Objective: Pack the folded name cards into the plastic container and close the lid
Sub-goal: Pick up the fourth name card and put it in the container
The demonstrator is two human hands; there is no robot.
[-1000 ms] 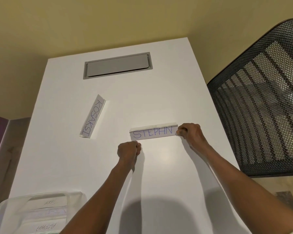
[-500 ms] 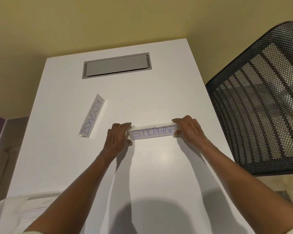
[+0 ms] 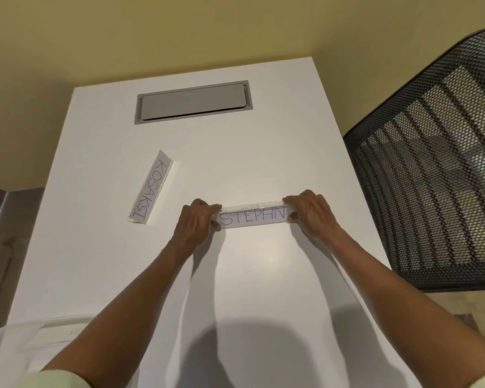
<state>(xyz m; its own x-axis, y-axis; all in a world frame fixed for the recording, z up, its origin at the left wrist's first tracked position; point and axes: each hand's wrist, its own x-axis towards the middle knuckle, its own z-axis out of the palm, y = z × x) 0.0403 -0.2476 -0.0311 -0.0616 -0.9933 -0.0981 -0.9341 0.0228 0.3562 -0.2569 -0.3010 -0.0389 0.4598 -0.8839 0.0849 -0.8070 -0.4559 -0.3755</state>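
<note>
Now both hands, left hand (image 3: 195, 224) and right hand (image 3: 311, 212), pinch the ends of the "STEPHN" name card (image 3: 253, 217), fingers closed, on the white desk (image 3: 263, 275).

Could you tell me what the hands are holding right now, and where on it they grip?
The STEPHN name card: left hand pinches its left end, right hand its right end.

Two folded name cards sit on one white table (image 3: 263, 275): one lettered "STEPHN" (image 3: 254, 217) and one lettered "KOSAKSI" (image 3: 151, 189). Two hands are in view, the left hand (image 3: 195, 222) and the right hand (image 3: 310, 215), one at each end of the first card. One clear plastic container (image 3: 25, 348), one grey recessed hatch (image 3: 193, 102) and one black mesh chair (image 3: 431, 177) complete the count.
</note>
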